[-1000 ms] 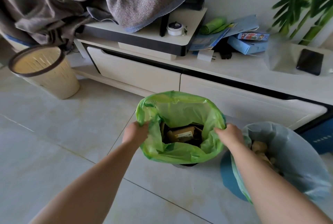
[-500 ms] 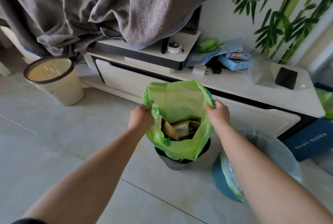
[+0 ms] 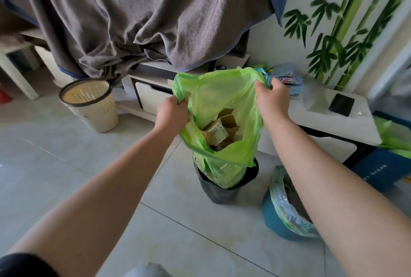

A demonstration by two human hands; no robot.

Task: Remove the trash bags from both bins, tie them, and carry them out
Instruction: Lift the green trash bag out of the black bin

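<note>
A person's left hand (image 3: 171, 112) and right hand (image 3: 272, 96) haul a green trash bag (image 3: 222, 98) up out of a dark bin (image 3: 222, 190) on the tiled floor (image 3: 66, 165). Each grip is closed tight on a bunched fistful of the bag's rim, one on either side, and the mouth is stretched wide between them.

A second ago the rim is still folded down around the top of the bin, with both hands low at its edge. Now the hands stand much higher and farther apart. Most of the bag hangs clear above the bin and only its bottom end sits inside. Cardboard scraps (image 3: 220, 129) show through the open mouth.

The first bag looks nearly free, and one more lift should clear it from the bin. Its mouth is open and untied, so the knot is not yet made.

Just to the right, a pale second bag (image 3: 287, 207) lines the blue bin (image 3: 273, 221), with its rim over the edge and no hand on it. That half of the job is not begun.

A cream basket (image 3: 91, 105) stands well apart on the left, beside a low cabinet (image 3: 329, 116) where a dark phone (image 3: 341, 105) lies. A grey blanket (image 3: 144, 16) hangs above.
</note>
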